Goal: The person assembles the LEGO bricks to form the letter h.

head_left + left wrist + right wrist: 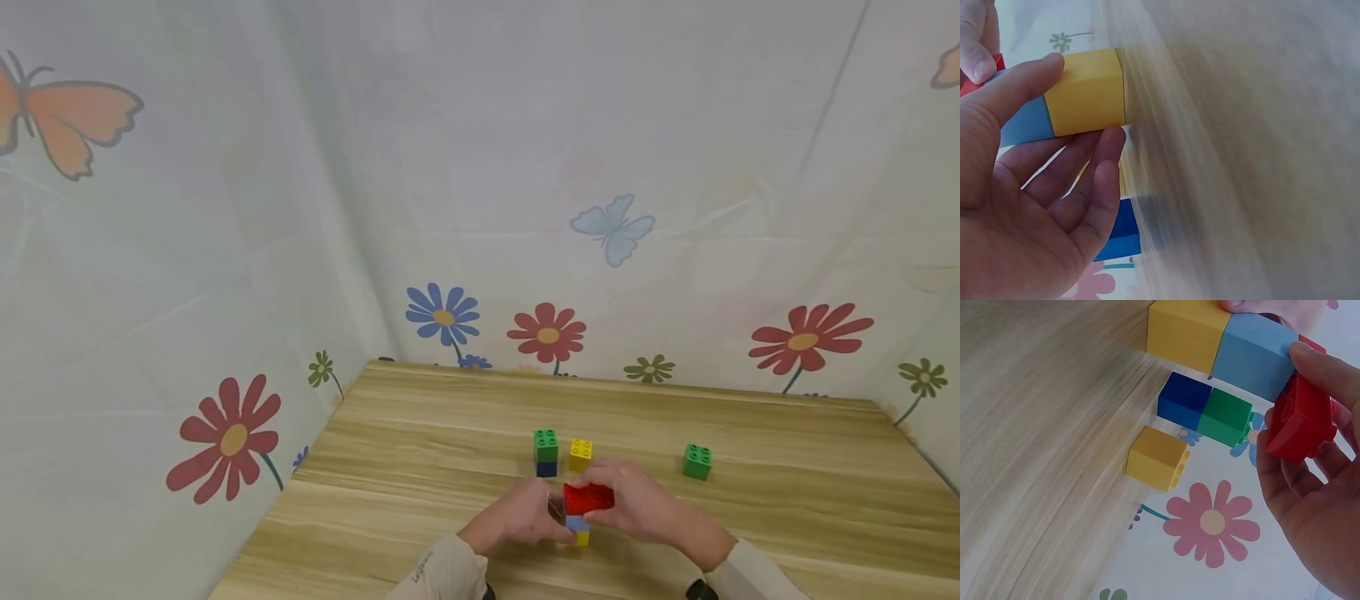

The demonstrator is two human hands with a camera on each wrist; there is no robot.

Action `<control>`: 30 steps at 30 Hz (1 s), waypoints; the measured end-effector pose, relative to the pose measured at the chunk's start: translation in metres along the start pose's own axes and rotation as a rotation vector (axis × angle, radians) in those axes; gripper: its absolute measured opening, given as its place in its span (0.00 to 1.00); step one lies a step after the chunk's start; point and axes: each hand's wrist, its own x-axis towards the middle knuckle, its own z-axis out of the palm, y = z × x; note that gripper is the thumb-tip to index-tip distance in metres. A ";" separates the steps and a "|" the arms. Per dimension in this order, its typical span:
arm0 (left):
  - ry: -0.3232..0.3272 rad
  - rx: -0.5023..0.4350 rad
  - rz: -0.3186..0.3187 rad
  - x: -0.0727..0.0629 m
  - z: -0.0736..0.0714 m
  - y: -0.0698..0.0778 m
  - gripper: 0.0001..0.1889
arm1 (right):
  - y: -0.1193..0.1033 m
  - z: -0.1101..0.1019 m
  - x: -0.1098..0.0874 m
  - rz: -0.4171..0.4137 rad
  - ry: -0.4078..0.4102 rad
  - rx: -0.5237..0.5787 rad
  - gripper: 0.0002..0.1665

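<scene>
A yellow toy brick (1088,94) stands on the table with a light blue brick (1255,353) stacked on it. My left hand (528,512) holds this stack, thumb on one side across both bricks and fingertips on the opposite side of the yellow one. On top sits a long red brick (588,499), reaching out past the light blue brick to the right. My right hand (633,504) grips the red brick between thumb and fingers. The red brick touches the light blue one; whether it is fully pressed down I cannot tell.
Just behind the hands stand a green brick (546,444) on a dark blue brick (547,469) and a single yellow brick (581,454). Another green brick (697,462) lies farther right on the wooden table (420,433). A flower-printed curtain (487,167) borders the table.
</scene>
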 end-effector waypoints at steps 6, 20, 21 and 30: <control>-0.005 -0.005 0.000 0.001 0.000 0.001 0.14 | 0.000 -0.002 -0.001 0.029 -0.014 -0.002 0.20; -0.011 -0.038 -0.003 0.001 0.002 -0.005 0.15 | -0.003 0.001 -0.003 0.096 -0.023 0.011 0.22; -0.013 -0.045 -0.003 0.001 0.002 -0.006 0.14 | -0.003 0.001 -0.003 0.103 -0.025 0.011 0.22; -0.006 -0.067 -0.029 -0.002 -0.001 -0.013 0.13 | 0.000 0.000 0.002 0.110 -0.002 0.121 0.22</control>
